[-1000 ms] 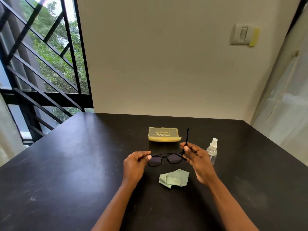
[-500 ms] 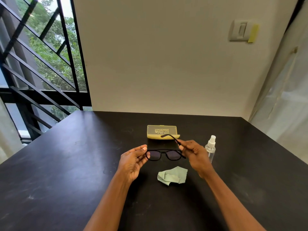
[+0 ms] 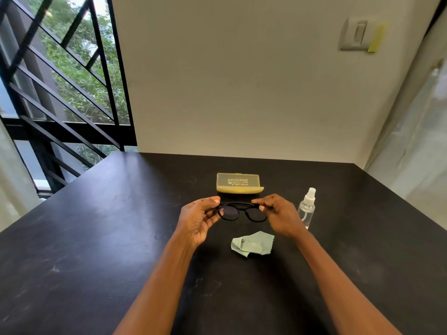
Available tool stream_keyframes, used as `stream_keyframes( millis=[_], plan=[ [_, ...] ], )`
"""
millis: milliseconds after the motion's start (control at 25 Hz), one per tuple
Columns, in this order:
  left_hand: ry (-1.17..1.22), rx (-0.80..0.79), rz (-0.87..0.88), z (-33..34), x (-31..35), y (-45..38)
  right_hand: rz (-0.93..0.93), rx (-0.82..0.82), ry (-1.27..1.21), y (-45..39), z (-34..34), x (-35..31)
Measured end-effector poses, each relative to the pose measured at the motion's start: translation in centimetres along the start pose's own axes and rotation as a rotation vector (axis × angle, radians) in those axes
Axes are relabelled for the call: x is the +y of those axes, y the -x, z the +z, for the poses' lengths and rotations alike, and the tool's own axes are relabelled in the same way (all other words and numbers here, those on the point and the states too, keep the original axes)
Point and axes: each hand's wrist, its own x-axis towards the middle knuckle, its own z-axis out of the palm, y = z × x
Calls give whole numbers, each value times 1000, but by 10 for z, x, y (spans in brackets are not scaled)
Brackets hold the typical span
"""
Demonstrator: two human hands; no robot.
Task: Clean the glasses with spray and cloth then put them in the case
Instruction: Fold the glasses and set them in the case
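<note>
Both hands, left hand (image 3: pixel 198 220) and right hand (image 3: pixel 278 213), are pinched on the glasses (image 3: pixel 242 212), held crosswise; the case (image 3: pixel 238 183) lies just beyond, likewise crosswise, nearly level between them.

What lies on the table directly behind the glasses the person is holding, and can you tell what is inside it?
A closed yellow case lies behind the glasses, flat on the black table. Its translucent lid shows printed lettering; the contents cannot be made out.
</note>
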Motion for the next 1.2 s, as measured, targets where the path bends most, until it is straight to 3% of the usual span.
stream_keyframes(
  millis=[240, 480, 640, 760, 880, 1040, 1200],
  plan=[
    [-19, -9, 85, 11, 3, 9, -5, 14, 198, 0, 3, -21],
    [-112, -46, 207, 25, 8, 17, -161, -130, 304, 0, 7, -62],
    [-204, -92, 271, 30, 13, 23, -208, -105, 271, -4, 8, -62],
    [-138, -152, 226, 27, 16, 22, -226, -73, 176, -4, 6, -60],
    [-97, -69, 170, 18, 12, 11, -164, -5, -37, -4, -1, -55],
    [-171, 70, 55, 9, -4, -3, -8, 48, -757, -2, -6, -45],
    [-57, 54, -97, 14, -14, -5, 75, 84, -1313, -3, -4, -35]
  ],
)
